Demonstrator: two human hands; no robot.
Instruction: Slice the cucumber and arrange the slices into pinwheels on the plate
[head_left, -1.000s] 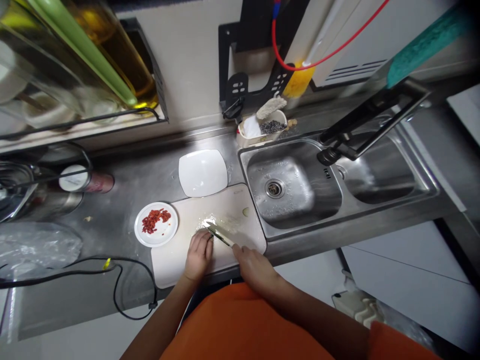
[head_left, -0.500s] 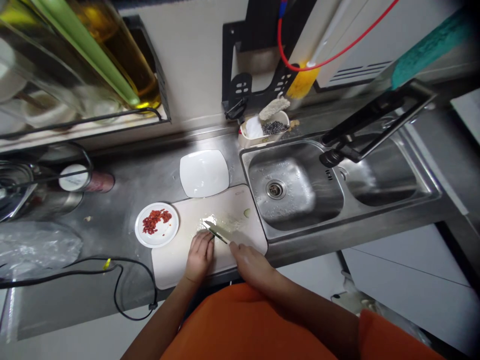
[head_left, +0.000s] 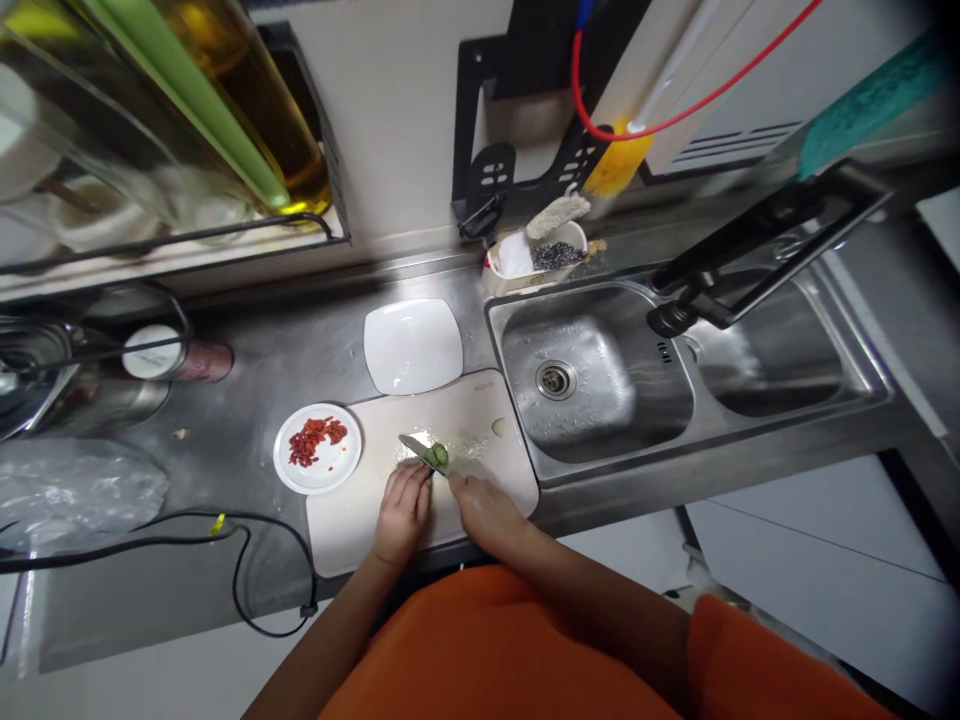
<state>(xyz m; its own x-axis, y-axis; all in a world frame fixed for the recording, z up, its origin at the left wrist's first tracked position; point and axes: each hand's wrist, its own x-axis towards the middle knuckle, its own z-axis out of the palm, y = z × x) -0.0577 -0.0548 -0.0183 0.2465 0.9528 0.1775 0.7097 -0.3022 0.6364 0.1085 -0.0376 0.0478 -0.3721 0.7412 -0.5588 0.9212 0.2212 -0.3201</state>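
Observation:
My right hand [head_left: 480, 508] grips the handle of a knife [head_left: 417, 448] whose blade points left across a white cutting board [head_left: 352, 520]. Green cucumber slices [head_left: 438, 456] lie against the blade. My left hand [head_left: 403, 514] rests on the board just below the blade, with its fingers curled over something I cannot make out. A single pale slice [head_left: 498, 427] lies near the board's right edge.
A small round plate of red pieces [head_left: 316, 448] sits left of the board, and a square white plate [head_left: 412, 345] sits behind it. The double sink [head_left: 600, 375] with a black faucet is to the right. A black cable [head_left: 240, 560] loops on the steel counter at the left.
The knife and my right hand have shifted slightly left and up the board. Green slices now show at the blade where a pale chopped pile was. My left hand has hardly moved.

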